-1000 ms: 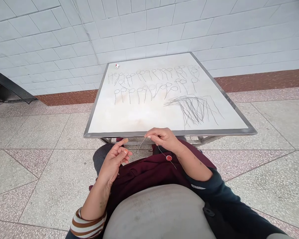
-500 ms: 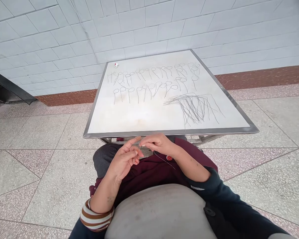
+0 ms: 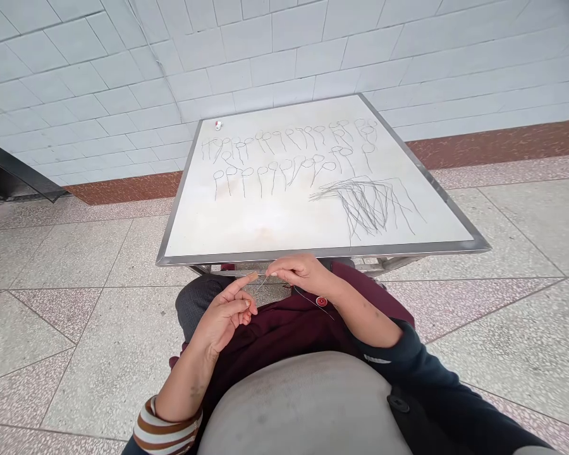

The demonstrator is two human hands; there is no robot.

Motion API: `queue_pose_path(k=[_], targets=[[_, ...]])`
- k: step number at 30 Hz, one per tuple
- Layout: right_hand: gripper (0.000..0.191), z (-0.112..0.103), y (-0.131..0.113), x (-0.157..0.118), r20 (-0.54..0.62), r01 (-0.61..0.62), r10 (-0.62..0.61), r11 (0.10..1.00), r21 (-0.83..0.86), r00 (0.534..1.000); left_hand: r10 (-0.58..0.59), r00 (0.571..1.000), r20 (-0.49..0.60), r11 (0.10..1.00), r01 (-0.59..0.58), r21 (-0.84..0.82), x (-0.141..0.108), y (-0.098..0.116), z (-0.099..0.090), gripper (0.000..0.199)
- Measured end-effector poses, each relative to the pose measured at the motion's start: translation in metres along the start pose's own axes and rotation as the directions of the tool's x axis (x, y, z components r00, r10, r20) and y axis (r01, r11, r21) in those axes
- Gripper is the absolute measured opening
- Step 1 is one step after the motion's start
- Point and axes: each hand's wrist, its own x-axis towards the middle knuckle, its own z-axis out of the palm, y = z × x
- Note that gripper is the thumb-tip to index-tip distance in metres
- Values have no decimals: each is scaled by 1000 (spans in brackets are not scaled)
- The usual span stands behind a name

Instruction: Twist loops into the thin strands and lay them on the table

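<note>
My right hand (image 3: 303, 275) is closed, its thumb and fingertips pinching a thin wire (image 3: 313, 302) just beyond the table's front edge. One length of the wire trails back to the right over the dark red garment; a short piece slants from the pinch toward my left hand (image 3: 227, 309). My left hand is apart from the right, index finger stretched toward the wire, the other fingers loosely curled near the thumb. I see nothing held in it. On the table (image 3: 218, 230), many looped wires (image 3: 272, 169) lie in rows, and a pile of straight wires (image 3: 367, 205) rests at the right.
A small white-and-red object (image 3: 219, 126) sits at the table's back left corner. The table has a grey metal rim and stands near a white tiled wall (image 3: 294, 31). My knees are under its front edge, above a speckled floor (image 3: 114, 354).
My left hand has drawn back left and down from the right hand, its thumb and fingers coming off the wire. The right hand keeps its pinch almost in place.
</note>
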Motion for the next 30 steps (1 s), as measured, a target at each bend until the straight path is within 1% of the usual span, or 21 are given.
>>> queue_pose_path(k=[1,3,5,6,7,9,11,13,16,18,21,23,26,30], targets=[[23,-1,0,0,-7,-30,30,999,35,1000,12,999,-31,999,-10,45,-1,0,-4,57],[23,-1,-1,0,-27,-64,66,994,84,997,80,988,-130,985,-58,162,-2,3,-9,56],[22,-1,-5,1,-31,-57,59,996,67,998,192,957,-219,950,-125,287,-2,9,-9,55],[22,0,-7,2,-27,-43,44,998,35,999,245,941,-232,927,-158,340,-2,13,-5,54],[22,2,-10,3,-26,-29,29,1000,-2,999,289,931,-221,904,-190,382,-1,17,-1,53],[21,5,-15,5,-24,-13,11,998,-62,1000,340,929,-143,865,-250,435,3,22,12,53],[21,8,-19,5,-21,-17,15,995,-95,1000,375,924,-73,837,-304,454,8,24,25,54],[20,10,-21,4,-25,-44,41,993,-110,999,407,912,-49,826,-344,447,13,24,32,53],[21,11,-21,0,-43,-100,96,988,-114,995,420,906,-50,828,-361,429,16,23,35,52],[21,10,-21,-2,-37,-122,119,987,-102,992,403,913,-56,829,-339,445,14,26,35,53],[16,8,-22,-3,-19,-129,128,989,-68,992,399,914,-79,812,-312,494,8,31,38,52],[12,7,-24,-3,-21,-134,133,990,-49,991,412,907,-92,792,-307,528,6,33,41,53],[9,6,-27,-2,-56,-143,140,989,-48,989,438,893,-97,752,-305,584,5,32,44,53],[9,6,-29,-1,-101,-161,154,984,-70,983,485,872,-67,674,-323,664,6,28,44,50]])
